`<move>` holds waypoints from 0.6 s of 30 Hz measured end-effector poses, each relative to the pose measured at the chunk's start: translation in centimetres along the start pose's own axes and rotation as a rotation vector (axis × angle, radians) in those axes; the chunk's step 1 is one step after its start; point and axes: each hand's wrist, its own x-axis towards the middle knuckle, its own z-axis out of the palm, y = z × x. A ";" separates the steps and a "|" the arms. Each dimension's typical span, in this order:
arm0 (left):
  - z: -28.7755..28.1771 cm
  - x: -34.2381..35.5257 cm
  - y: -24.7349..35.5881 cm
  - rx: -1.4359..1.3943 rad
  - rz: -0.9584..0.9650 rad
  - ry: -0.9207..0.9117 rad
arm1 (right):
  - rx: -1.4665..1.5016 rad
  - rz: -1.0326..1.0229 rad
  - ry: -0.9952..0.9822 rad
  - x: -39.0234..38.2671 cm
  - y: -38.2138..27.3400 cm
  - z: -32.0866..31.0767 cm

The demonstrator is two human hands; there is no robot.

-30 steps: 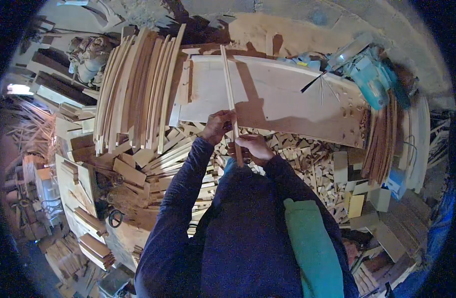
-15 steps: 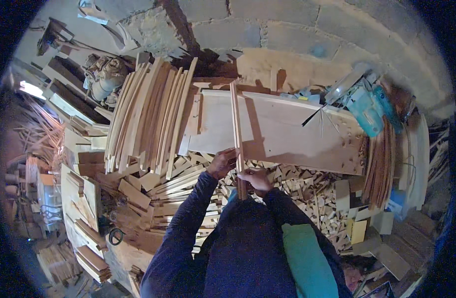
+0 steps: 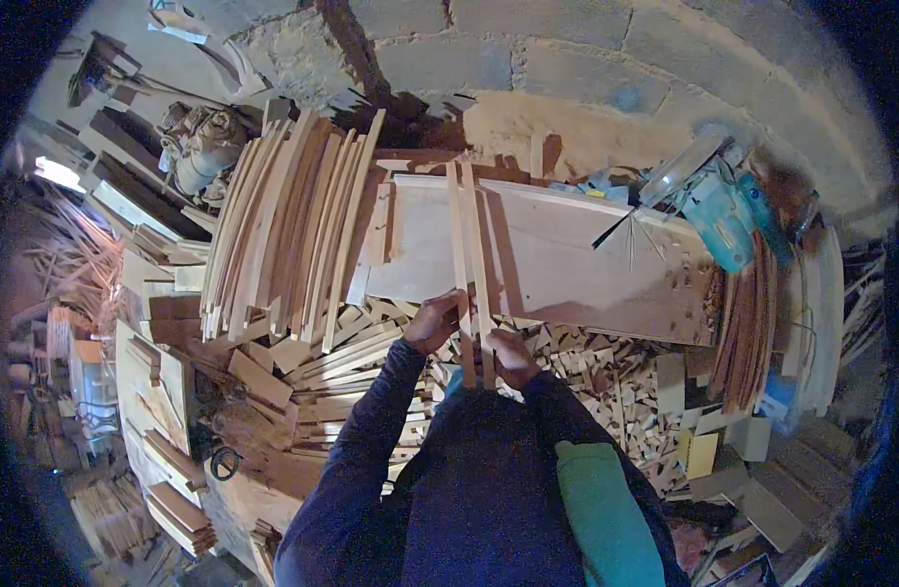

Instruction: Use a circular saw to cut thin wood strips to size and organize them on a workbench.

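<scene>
Two long, thin wooden strips stand out from my body over a pale board [image 3: 586, 259], nearly parallel with a narrow gap between them. My left hand [image 3: 434, 323] is closed around the left wooden strip [image 3: 458, 230]. Closed on the right wooden strip [image 3: 478, 254], my right hand [image 3: 514, 359] sits slightly nearer to me. The near ends of both strips reach close to my chest. Fingers on the far sides of the strips are partly hidden.
Left of the board leans a stack of long wooden strips [image 3: 293, 225]. A heap of small wood offcuts [image 3: 606, 391] covers the ground below it. At the right lie a teal power tool [image 3: 720, 225] and a bundle of brown strips [image 3: 748, 328]. A block wall [image 3: 567, 78] rises behind.
The strips, held together before, have come apart into two with a gap between them. My right hand has shifted slightly right with one strip.
</scene>
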 end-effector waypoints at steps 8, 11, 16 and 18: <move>0.3 -0.3 0.9 0.013 -0.050 0.034 | -0.115 -0.034 0.008 2.8 1.6 -1.9; -0.2 -0.1 0.6 0.050 -0.074 0.051 | -0.099 -0.076 -0.029 1.5 0.0 -1.1; -1.5 0.5 -0.3 0.062 -0.071 -0.012 | -0.435 -0.401 -0.095 -1.4 -3.4 0.9; -1.8 0.3 0.0 -0.062 -0.078 0.037 | -0.504 -0.398 -0.130 -1.8 -4.6 1.7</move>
